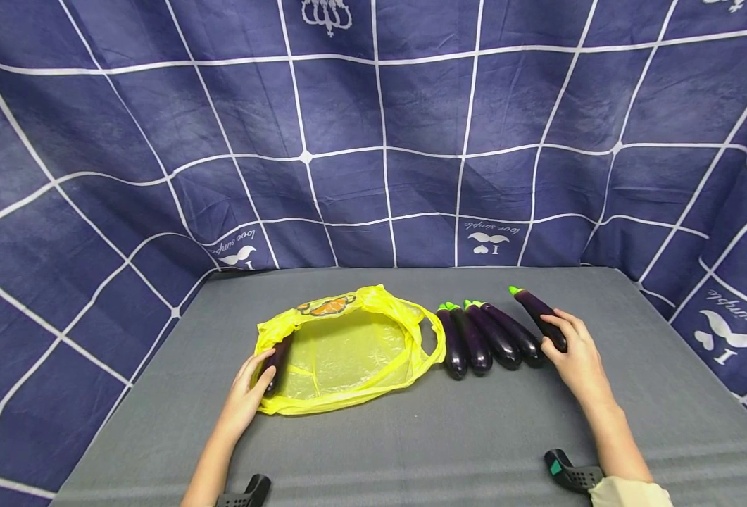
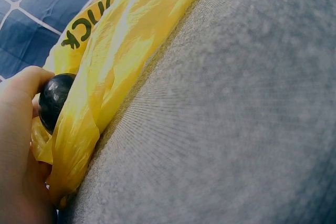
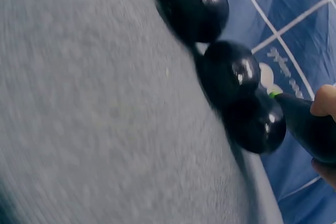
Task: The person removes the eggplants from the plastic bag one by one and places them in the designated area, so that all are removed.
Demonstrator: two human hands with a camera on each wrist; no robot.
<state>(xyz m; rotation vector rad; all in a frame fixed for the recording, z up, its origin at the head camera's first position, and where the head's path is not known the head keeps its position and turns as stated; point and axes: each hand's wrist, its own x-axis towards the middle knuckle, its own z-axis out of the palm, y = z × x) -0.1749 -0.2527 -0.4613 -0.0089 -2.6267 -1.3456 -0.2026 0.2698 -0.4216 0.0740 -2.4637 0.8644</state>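
Note:
A yellow plastic bag (image 1: 341, 403) lies on its side with its mouth spread wide. At its left end my left hand (image 1: 244, 394) grips a dark purple eggplant (image 1: 279, 362), most of it within the bag. The left wrist view shows the rounded end of that eggplant (image 2: 54, 100) between thumb and fingers, beside the yellow plastic. Over on the right, my right hand (image 1: 579, 359) holds another eggplant (image 1: 538, 313) by its thick end, the green stem pointing away. Several more eggplants (image 1: 476, 345) lie side by side between the bag and my right hand.
A grey table (image 1: 411, 451) carries everything. Behind and around it hangs a blue cloth (image 1: 348, 183) with white grid lines. One bag handle (image 1: 435, 341) reaches close to the leftmost eggplant of the row. Black devices (image 1: 572, 473) are strapped to both wrists.

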